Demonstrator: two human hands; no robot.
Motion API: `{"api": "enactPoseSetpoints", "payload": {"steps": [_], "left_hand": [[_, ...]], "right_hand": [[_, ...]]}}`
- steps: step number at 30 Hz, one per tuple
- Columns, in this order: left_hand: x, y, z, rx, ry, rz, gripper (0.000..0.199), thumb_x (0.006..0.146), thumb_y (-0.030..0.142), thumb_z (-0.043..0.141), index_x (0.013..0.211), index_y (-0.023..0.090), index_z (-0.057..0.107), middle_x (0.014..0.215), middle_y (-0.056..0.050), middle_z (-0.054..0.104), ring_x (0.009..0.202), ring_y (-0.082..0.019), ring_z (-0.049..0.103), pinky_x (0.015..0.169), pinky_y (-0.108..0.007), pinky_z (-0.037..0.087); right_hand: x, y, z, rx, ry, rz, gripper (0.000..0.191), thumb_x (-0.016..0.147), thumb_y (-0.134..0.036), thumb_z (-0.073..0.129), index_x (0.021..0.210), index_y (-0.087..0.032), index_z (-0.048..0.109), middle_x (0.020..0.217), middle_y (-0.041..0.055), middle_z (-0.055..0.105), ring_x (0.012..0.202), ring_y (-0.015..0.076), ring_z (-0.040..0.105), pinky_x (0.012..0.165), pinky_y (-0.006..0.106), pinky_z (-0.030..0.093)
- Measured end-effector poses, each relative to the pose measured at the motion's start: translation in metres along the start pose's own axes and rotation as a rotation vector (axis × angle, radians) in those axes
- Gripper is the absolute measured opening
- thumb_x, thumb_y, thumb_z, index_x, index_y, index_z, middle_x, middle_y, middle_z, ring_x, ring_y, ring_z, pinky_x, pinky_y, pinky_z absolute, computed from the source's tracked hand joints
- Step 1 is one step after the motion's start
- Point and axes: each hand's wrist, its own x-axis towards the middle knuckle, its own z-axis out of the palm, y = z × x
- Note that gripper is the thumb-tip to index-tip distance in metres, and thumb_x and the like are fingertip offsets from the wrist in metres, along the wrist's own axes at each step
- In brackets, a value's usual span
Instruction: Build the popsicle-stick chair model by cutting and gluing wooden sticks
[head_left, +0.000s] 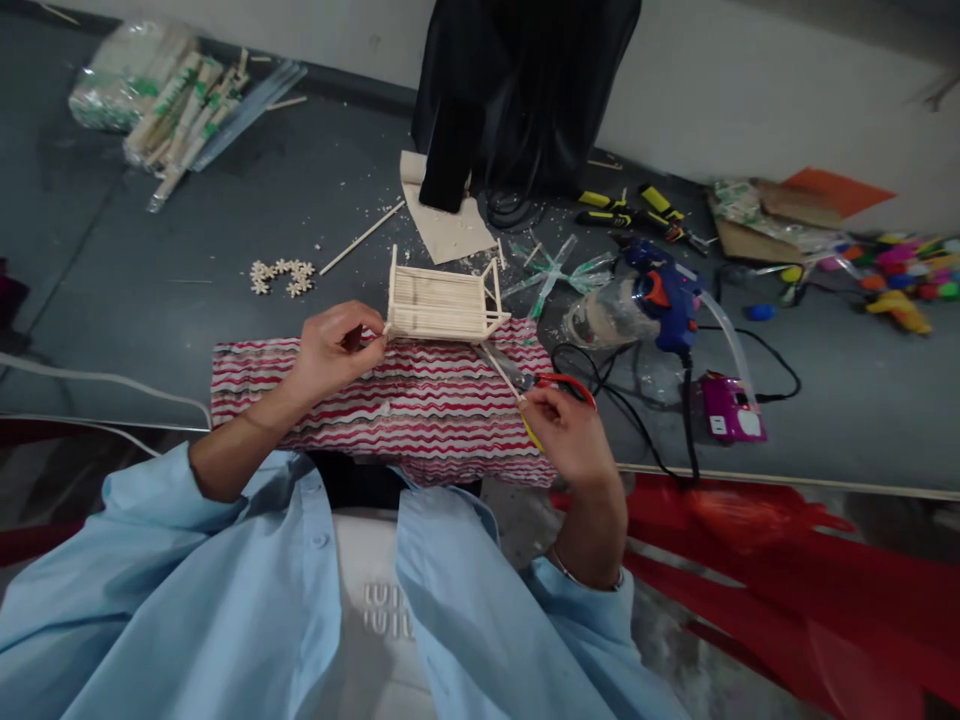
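Clock centred on wood-stick model, 12 = away from person. Model's over far edge of red/white striped cloth; can't tell if resting or lifted. L hand at 8: thumb & index pinch model's near-L corner, other fingers curled. R hand btwn 4 & 5: thumb & fingertips pinch thin stick, its far tip pointing to 11, by model's near-R corner; can't tell if touching. Red-handled scissors at 4, just beyond R fingers, blades partly behind stick. Blue hot-glue gun at 3, against clear plastic jar; purple box btwn 3 & 4. Phone at 12, on brown paper. Yellow/blk pliers at 2; pom-poms at 3, well apart. Flower-shaped pcs at 9; wrapped stick bundles far out btwn 10 & 11.
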Motion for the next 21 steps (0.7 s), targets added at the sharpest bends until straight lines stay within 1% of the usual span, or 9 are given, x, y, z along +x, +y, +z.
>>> {"api": "enactPoseSetpoints", "payload": {"steps": [2,5,8,10,12,14,17,19,21], "left_hand": [[-0.001,0.000,0.001,0.000,-0.022,-0.024,0.006,0.077,0.021,0.063,0.073,0.017,0.063,0.072,-0.001,0.065,0.054,-0.008,0.046,0.052,-0.021,0.035],[-0.001,-0.002,0.002,-0.022,-0.038,-0.105,0.003,0.075,0.020,0.062,0.077,0.017,0.062,0.067,0.003,0.060,0.052,-0.007,0.044,0.050,-0.021,0.033],[0.000,0.000,0.001,-0.068,-0.074,-0.184,0.016,0.074,0.018,0.060,0.090,0.017,0.061,0.069,0.004,0.060,0.049,-0.006,0.043,0.047,-0.020,0.032],[-0.001,0.002,0.000,-0.056,-0.090,-0.177,0.018,0.072,0.017,0.060,0.090,0.018,0.060,0.067,0.005,0.058,0.048,-0.005,0.042,0.047,-0.019,0.031],[-0.001,0.004,-0.001,-0.040,-0.089,-0.148,0.014,0.071,0.015,0.059,0.084,0.018,0.058,0.063,0.007,0.052,0.047,-0.005,0.039,0.047,-0.019,0.030],[-0.001,0.004,-0.001,-0.037,-0.085,-0.142,0.012,0.069,0.014,0.058,0.080,0.018,0.055,0.060,0.008,0.048,0.046,-0.005,0.038,0.047,-0.020,0.030],[-0.001,0.001,0.000,-0.020,-0.043,-0.201,0.012,0.068,0.014,0.057,0.078,0.019,0.053,0.058,0.008,0.046,0.047,-0.006,0.038,0.047,-0.020,0.030],[0.000,-0.002,0.000,-0.036,0.005,-0.251,0.012,0.068,0.015,0.057,0.078,0.020,0.052,0.059,0.007,0.048,0.048,-0.007,0.040,0.048,-0.020,0.031],[0.001,-0.004,0.000,-0.072,0.024,-0.269,0.010,0.070,0.017,0.058,0.077,0.020,0.051,0.062,0.006,0.051,0.050,-0.007,0.042,0.049,-0.020,0.033]], "right_hand": [[-0.008,0.003,-0.002,0.057,0.016,0.023,0.024,0.078,-0.041,0.058,0.076,-0.020,0.068,0.069,0.0025,0.068,0.064,0.0175,0.061,0.062,0.029,0.045],[-0.020,0.006,-0.013,0.077,0.114,0.093,0.024,0.075,-0.043,0.061,0.075,-0.020,0.069,0.065,0.0020,0.068,0.060,0.0175,0.060,0.059,0.029,0.046],[-0.028,0.003,-0.017,0.172,0.175,0.132,0.022,0.074,-0.042,0.064,0.078,-0.021,0.069,0.068,0.0019,0.070,0.062,0.0175,0.062,0.060,0.029,0.048],[-0.028,-0.004,-0.009,0.288,0.137,0.109,0.022,0.073,-0.042,0.067,0.080,-0.021,0.069,0.071,0.0016,0.071,0.063,0.0173,0.063,0.061,0.029,0.050],[-0.024,-0.012,0.007,0.392,0.063,0.045,0.022,0.073,-0.042,0.067,0.080,-0.022,0.069,0.071,0.0013,0.071,0.065,0.0171,0.064,0.063,0.029,0.051],[-0.017,-0.020,0.023,0.429,-0.001,-0.030,0.023,0.075,-0.044,0.065,0.080,-0.022,0.068,0.071,0.0014,0.071,0.066,0.0174,0.064,0.064,0.029,0.052],[-0.002,-0.026,0.036,0.309,0.159,-0.077,0.020,0.079,-0.040,0.060,0.080,-0.022,0.068,0.074,0.0023,0.071,0.067,0.0176,0.064,0.069,0.031,0.052],[0.010,-0.024,0.034,0.218,0.279,-0.063,0.018,0.079,-0.037,0.059,0.079,-0.021,0.067,0.075,0.0031,0.072,0.068,0.0183,0.064,0.071,0.032,0.051],[0.022,-0.020,0.027,0.148,0.303,-0.041,0.016,0.079,-0.035,0.059,0.077,-0.021,0.066,0.075,0.0040,0.072,0.069,0.0192,0.064,0.070,0.032,0.051]]}}
